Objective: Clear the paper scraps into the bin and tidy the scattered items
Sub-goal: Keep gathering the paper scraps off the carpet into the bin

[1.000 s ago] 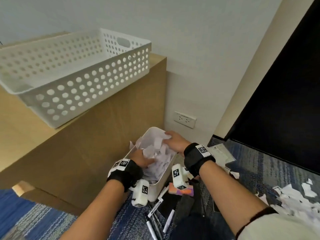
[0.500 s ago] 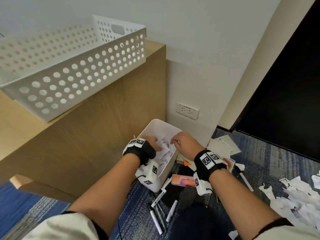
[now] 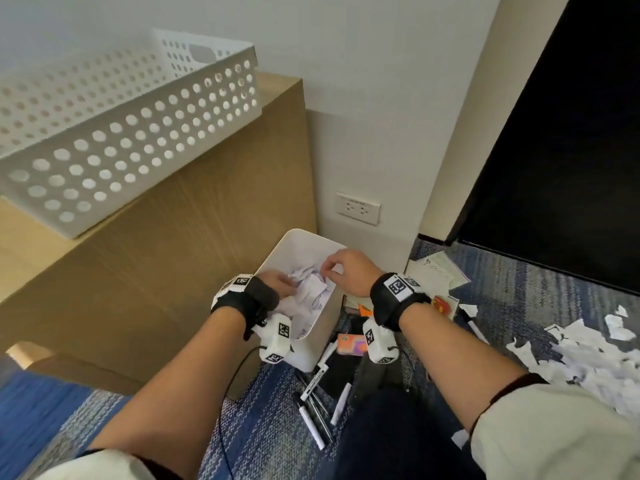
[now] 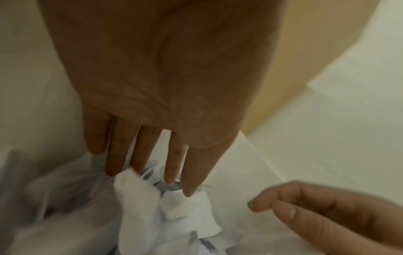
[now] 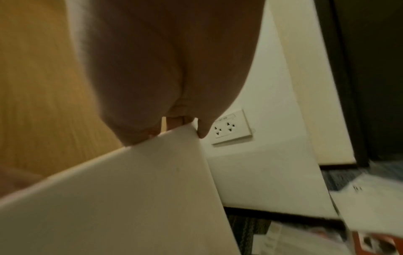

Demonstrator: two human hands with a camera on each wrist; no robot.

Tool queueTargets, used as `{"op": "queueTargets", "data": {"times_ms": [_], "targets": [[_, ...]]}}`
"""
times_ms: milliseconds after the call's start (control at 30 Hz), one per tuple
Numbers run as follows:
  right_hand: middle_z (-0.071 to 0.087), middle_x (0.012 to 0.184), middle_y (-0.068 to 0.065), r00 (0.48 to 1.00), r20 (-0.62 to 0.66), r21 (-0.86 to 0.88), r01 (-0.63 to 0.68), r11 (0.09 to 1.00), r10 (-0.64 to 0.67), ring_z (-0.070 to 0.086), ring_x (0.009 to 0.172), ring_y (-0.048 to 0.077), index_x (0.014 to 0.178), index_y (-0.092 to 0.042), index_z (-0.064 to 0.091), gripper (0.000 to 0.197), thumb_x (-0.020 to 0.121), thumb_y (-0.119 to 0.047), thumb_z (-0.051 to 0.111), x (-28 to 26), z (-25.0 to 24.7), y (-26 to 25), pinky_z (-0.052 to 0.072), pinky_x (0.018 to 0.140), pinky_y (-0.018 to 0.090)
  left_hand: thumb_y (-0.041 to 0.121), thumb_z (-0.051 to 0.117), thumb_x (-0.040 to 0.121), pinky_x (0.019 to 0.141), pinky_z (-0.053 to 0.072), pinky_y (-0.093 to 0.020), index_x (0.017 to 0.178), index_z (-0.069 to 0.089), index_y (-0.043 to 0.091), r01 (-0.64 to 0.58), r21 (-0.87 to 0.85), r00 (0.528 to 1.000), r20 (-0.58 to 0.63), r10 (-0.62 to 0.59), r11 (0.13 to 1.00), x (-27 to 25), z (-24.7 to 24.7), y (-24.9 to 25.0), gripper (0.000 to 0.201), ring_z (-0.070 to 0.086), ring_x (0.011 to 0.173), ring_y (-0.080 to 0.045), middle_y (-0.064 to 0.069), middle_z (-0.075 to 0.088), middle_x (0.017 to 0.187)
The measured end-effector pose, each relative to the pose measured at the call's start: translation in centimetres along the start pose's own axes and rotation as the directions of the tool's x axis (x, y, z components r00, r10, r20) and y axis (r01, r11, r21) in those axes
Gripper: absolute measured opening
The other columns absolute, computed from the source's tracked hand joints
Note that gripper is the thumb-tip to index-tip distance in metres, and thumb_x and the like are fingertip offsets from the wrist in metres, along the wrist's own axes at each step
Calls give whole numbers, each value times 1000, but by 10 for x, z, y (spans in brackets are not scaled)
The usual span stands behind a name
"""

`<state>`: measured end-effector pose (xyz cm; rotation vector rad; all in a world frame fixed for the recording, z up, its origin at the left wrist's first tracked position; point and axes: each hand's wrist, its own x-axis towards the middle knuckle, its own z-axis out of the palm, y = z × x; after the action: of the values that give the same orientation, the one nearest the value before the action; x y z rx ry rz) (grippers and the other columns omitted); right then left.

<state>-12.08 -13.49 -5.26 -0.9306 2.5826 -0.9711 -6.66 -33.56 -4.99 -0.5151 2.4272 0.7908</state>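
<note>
Both hands are over the white bin (image 3: pixel 322 327), which stands on the carpet (image 3: pixel 263 431) against the wooden cabinet (image 3: pixel 194 244). The left hand (image 3: pixel 277 285) reaches down into it with fingers (image 4: pixel 139 148) straight and slightly spread, tips touching the crumpled scraps (image 3: pixel 311 292) piled inside; it grips nothing. Half a second ago it sat deeper among the paper, and it now lies nearer the bin's left wall. The right hand (image 3: pixel 348 273) has lifted a little since then and hovers above the bin's far right rim, fingers loosely curled, thumb and forefinger close together; whether they pinch a scrap cannot be told. In the left wrist view its fingertips (image 4: pixel 261 203) hang beside the scraps without touching them.

More scraps (image 3: pixel 588 355) lie in a heap on the carpet to the right, well apart from the bin. Markers (image 3: pixel 313 407) lie just beside the bin's near corner, with an orange card (image 3: pixel 350 344) next to them. Papers (image 3: pixel 436 275) lie by the wall under the socket (image 3: pixel 357 208). A perforated basket (image 3: pixel 114 140) sits on the cabinet top.
</note>
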Motion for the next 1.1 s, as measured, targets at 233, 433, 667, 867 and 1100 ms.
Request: {"op": "queueTargets", "data": {"times_ms": [233,433,667,867,1100], "targets": [[72,102,-3,939,-257,278,-156,948,230,63,95,9,99,-14,75,13,94,-16,63,-47,-72,46,48,93,23,16,65,89,75,41,-21,105,71,17,-333,-64,894,-340,293,941,-30,-25,89,17,62,87,-16,1,65,91],[67,113,4,728,-163,379,-576,724,665,61,108,21,108,-12,70,16,97,-17,60,-175,-125,181,44,96,30,14,63,86,66,47,-21,93,71,23,-539,-189,817,-357,454,821,-21,55,183,14,57,67,-9,5,64,76],[47,142,19,272,9,232,-937,262,962,48,126,36,132,-4,54,46,91,-21,68,-386,-117,332,40,100,34,11,61,86,64,47,-26,102,65,21,-499,-222,866,-98,490,838,12,255,279,20,57,65,-16,6,59,71],[10,155,22,-119,-155,243,-967,-79,981,32,134,51,152,-24,19,104,73,-48,81,-512,-106,381,32,112,53,18,58,87,77,47,-35,131,51,18,-558,112,819,230,525,822,23,416,333,45,62,98,-33,-14,65,111],[-7,160,23,-193,-33,124,-974,-188,981,25,137,57,155,-31,-2,137,54,-64,86,-583,-95,424,31,110,61,38,76,79,101,42,-48,149,27,22,-560,232,804,385,454,796,51,515,367,88,45,128,-39,-19,27,152]]}}
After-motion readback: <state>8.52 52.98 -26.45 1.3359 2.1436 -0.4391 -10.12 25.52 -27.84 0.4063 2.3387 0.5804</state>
